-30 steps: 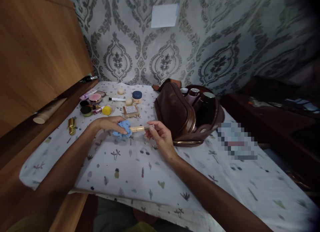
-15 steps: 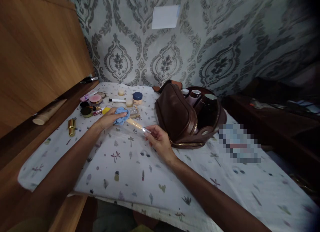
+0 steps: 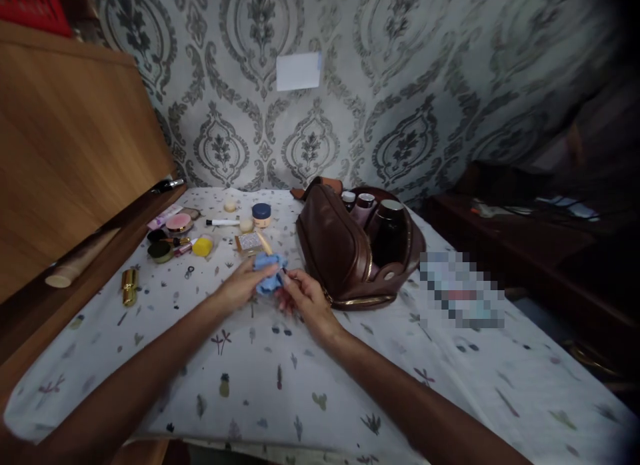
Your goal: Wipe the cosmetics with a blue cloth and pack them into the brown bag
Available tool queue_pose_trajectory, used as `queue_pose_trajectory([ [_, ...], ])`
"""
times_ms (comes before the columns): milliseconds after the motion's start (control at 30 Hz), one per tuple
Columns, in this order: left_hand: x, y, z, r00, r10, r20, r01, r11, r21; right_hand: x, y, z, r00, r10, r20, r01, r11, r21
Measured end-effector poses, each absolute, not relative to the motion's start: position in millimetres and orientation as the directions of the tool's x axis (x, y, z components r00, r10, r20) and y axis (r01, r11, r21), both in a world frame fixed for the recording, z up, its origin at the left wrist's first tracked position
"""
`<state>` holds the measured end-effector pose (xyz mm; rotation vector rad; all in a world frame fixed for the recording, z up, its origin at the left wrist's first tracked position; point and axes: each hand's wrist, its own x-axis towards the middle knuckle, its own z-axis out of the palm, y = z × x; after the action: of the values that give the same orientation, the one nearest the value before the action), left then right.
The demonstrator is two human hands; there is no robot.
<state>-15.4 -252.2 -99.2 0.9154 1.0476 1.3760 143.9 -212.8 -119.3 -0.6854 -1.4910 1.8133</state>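
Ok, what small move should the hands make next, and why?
Probably slide the crumpled light-blue cloth toward the bare end of the slim beige tube: the left hand pinches the cloth against the tube, that end sticks out, and the right hand holds the other.

A person's bare left hand [image 3: 245, 281] and bare right hand [image 3: 311, 303], with slender fingers [image 3: 296, 288] whose nails are too small to make out, join narrow-wristed, bare left [image 3: 150, 345] and right forearms [image 3: 400, 379], both long and slim.
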Motion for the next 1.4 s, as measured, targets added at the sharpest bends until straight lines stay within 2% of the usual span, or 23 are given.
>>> queue_pose_trajectory([
  [100, 0.8, -258.2, -100.9, -0.089, 0.996, -0.033, -0.3, 0.005, 0.954, 143.6, -214.4, -120.1, -0.665, 0.744, 0.058, -0.162, -0.068, -0.984],
  [300, -11.0, -250.9, -89.9, -0.411, 0.903, -0.123, -0.424, -0.07, 0.903, 141.8, -215.7, -123.5, -0.743, 0.669, 0.009, -0.113, -0.112, -0.987],
  [433, -17.2, -249.0, -81.0, -0.485, 0.868, -0.103, -0.433, -0.136, 0.891, 141.4, -217.2, -122.8, -0.764, 0.644, 0.016, -0.102, -0.096, -0.99],
  [567, -16.3, -252.2, -76.4, -0.492, 0.863, -0.116, -0.441, -0.132, 0.888, 143.8, -219.9, -118.7, -0.725, 0.686, 0.059, -0.116, -0.037, -0.993],
  [700, -9.4, -256.7, -79.8, -0.393, 0.911, -0.124, -0.434, -0.066, 0.898, 145.1, -220.7, -117.7, -0.636, 0.761, 0.132, -0.131, 0.063, -0.989],
  [833, 6.2, -263.8, -86.8, -0.274, 0.954, -0.121, -0.369, 0.012, 0.929, 144.9, -220.3, -120.1, -0.56, 0.8, 0.215, -0.148, 0.159, -0.976],
  [967, 9.6, -267.4, -87.3, -0.261, 0.96, -0.101, -0.268, 0.028, 0.963, 147.0, -221.5, -117.6, -0.507, 0.823, 0.258, -0.149, 0.211, -0.966],
  [1167, -1.3, -270.4, -78.7, -0.313, 0.949, -0.05, -0.099, 0.02, 0.995, 156.2, -228.0, -93.7, -0.44, 0.85, 0.289, -0.21, 0.216, -0.954],
  [1300, 5.3, -278.1, -70.5, -0.329, 0.943, -0.048, -0.083, 0.022, 0.996, 169.0, -232.1, -76.6, -0.481, 0.835, 0.267, -0.288, 0.137, -0.948],
  [1400, 10.3, -282.6, -64.4, -0.347, 0.937, -0.036, -0.092, 0.005, 0.996, 184.4, -234.9, -72.4, -0.488, 0.827, 0.278, -0.24, 0.179, -0.954],
])
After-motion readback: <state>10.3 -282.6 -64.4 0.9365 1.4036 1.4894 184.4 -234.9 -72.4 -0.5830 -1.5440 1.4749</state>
